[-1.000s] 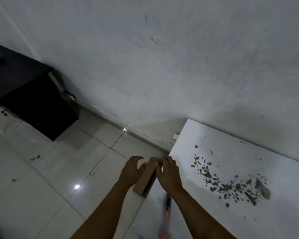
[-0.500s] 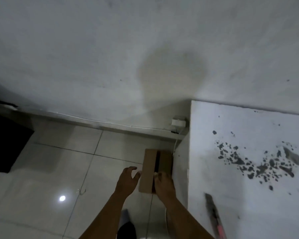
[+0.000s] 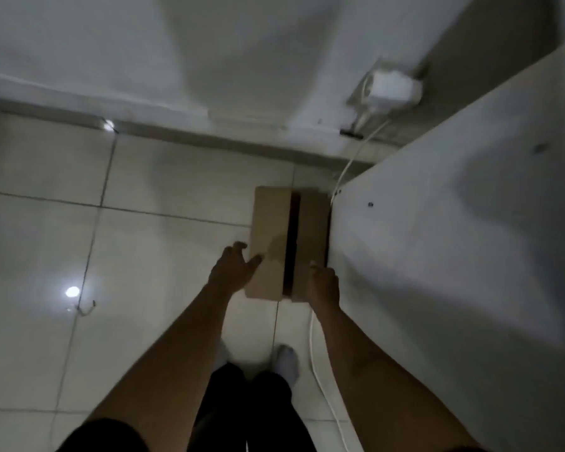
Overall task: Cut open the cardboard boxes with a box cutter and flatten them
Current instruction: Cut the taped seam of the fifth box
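A brown cardboard box (image 3: 271, 223), flat-looking with a dark gap down its middle, sits low over the tiled floor right beside the white table's side (image 3: 437, 256). My left hand (image 3: 232, 269) grips its near left edge, thumb lying on the top face. At the near right corner, my right hand (image 3: 323, 283) holds the box with fingers curled over the edge. No box cutter is in view.
A white cable (image 3: 320, 370) runs along the floor from a wall socket (image 3: 393, 88) past the box and the table's side. My legs and socked feet (image 3: 287, 360) stand just behind the box. The wall's skirting lies beyond.
The view has tipped down toward the floor and the table top with the cutter has left the frame. The box went lower beside the table, and my left hand closed onto its edge.
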Motion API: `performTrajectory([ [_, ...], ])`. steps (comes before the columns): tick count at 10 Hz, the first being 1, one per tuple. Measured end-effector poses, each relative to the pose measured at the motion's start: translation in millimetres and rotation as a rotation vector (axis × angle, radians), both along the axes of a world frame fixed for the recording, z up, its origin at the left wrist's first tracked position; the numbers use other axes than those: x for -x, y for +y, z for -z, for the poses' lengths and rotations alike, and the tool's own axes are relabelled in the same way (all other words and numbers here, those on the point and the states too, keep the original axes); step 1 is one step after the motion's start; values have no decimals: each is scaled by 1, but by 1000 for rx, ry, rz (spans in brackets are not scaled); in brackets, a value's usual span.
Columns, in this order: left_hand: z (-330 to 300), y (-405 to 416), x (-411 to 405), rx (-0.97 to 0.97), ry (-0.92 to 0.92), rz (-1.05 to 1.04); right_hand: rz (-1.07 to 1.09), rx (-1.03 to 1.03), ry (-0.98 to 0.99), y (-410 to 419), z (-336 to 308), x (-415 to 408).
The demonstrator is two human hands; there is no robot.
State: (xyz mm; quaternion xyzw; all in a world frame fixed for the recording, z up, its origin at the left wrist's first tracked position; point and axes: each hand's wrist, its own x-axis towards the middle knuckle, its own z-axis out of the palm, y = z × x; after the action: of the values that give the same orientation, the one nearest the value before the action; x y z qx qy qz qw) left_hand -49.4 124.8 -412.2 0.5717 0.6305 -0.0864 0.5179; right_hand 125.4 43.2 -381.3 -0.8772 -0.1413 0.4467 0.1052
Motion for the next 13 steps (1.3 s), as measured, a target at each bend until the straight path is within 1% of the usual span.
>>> performTrajectory([
  [1,62,5,-14,-33,-17,21,12,-9,-43,-3,93,-17],
  [2,117,4,-18,22,-17,-28,64,-18,-144,6,142,-25],
  [3,157,2,-15,122,-28,-106,90,-63,-178,16,173,-39],
  [4,182,-1,-21,236,-63,-187,60,-111,-173,15,199,-50],
  [5,197,-8,-25,280,-121,-257,72,-171,-194,11,214,-50],
  [6,202,-14,-18,306,-201,-362,115,-172,-164,9,218,-51],
  [7,196,-18,-4,323,-236,-425,96,-171,-127,5,209,-51],
  [8,181,-22,9,323,-254,-477,71,-214,-131,2,194,-45],
  [10,89,-26,33,277,-245,-586,57,-235,-134,3,109,-18],
  [12,-40,-27,58,238,-301,-631,11,-300,-95,7,-24,6],
  [13,-115,-31,67,214,-325,-607,-4,-317,-102,1,-92,17],
])
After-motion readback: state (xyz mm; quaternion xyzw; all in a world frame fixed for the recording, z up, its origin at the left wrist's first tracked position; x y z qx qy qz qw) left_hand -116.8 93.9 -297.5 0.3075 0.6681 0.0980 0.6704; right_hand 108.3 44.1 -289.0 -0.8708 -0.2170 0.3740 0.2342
